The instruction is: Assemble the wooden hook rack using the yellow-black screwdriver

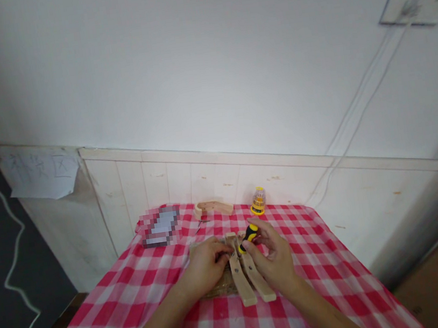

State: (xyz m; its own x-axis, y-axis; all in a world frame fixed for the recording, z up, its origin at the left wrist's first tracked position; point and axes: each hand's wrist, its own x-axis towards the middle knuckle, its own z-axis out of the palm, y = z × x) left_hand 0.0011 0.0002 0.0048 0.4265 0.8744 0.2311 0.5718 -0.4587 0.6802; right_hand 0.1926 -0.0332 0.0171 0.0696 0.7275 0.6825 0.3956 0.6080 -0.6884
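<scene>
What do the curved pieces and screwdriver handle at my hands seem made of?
The curved pieces look like wood: pale tan, matte, seemingly unvarnished, though grain is indistinct. The screwdriver handle is probably plastic, perhaps rubbery on the black parts, judging by its solid yellow and black colouring.

One left hand (206,264) and one right hand (277,256) make two. There is one screwdriver (249,237). Wooden bars (243,286) number three: two near, one far. Below the near pair is one brown slab (217,293). On the far side are one tub (258,202) and, as far as the blur lets one tell, one phone (161,227). One checked cloth (325,284), one paper sheet (43,175) at left, one wall socket (410,4) at right. Cords (23,228) total three: one left, two right.
</scene>
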